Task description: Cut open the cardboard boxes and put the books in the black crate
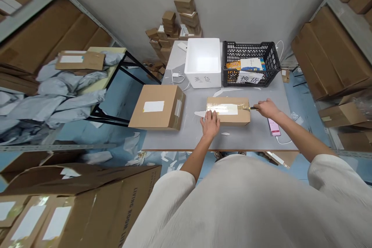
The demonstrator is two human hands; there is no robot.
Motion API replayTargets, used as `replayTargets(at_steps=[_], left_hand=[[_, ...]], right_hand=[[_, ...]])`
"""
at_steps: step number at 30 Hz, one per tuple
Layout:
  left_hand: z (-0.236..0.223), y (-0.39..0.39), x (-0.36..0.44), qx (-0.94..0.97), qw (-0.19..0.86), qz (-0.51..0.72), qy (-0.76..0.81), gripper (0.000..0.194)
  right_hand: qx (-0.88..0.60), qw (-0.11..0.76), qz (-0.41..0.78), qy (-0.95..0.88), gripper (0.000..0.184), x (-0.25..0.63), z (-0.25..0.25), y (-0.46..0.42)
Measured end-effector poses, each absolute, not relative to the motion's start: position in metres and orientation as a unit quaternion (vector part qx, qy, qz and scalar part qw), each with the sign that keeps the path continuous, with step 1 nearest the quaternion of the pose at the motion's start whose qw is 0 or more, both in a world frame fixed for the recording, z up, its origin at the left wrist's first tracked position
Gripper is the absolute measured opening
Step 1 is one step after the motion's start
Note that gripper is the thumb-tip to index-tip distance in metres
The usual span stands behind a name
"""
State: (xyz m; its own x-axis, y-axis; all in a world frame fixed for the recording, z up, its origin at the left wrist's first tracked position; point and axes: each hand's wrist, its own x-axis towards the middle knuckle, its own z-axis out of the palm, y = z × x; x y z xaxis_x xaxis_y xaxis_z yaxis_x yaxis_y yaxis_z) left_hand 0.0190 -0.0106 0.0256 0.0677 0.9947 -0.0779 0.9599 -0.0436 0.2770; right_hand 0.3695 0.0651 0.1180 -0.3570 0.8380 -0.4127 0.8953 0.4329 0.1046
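A small taped cardboard box (232, 118) with a white label lies on the grey table (255, 135) in front of me. My left hand (209, 123) rests flat on the box's near left corner, fingers apart. My right hand (266, 108) is closed on a thin dark tool (252, 107) whose tip touches the tape at the box's right end. What kind of tool it is I cannot make out.
A larger labelled cardboard box (158, 107) sits at the table's left edge. Behind stand a white foam box (203, 62) and a black plastic crate (250, 64) with items. A pink phone (274, 127) on a cable lies right. Cardboard boxes and grey mailers fill the shelves and floor.
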Motion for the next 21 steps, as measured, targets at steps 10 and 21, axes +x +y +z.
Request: replayTargets(at_steps=[10,21], left_hand=[[0.028,-0.004,0.030,0.691,0.129,0.081,0.707,0.061],[0.048,0.051,0.107,0.845,0.202,0.000,0.496,0.087]], right_hand=[[0.559,0.172,-0.080,0.807,0.037,0.419,0.117,0.053],[0.627,0.034,-0.234,0.743,0.041,0.434,0.088,0.030]])
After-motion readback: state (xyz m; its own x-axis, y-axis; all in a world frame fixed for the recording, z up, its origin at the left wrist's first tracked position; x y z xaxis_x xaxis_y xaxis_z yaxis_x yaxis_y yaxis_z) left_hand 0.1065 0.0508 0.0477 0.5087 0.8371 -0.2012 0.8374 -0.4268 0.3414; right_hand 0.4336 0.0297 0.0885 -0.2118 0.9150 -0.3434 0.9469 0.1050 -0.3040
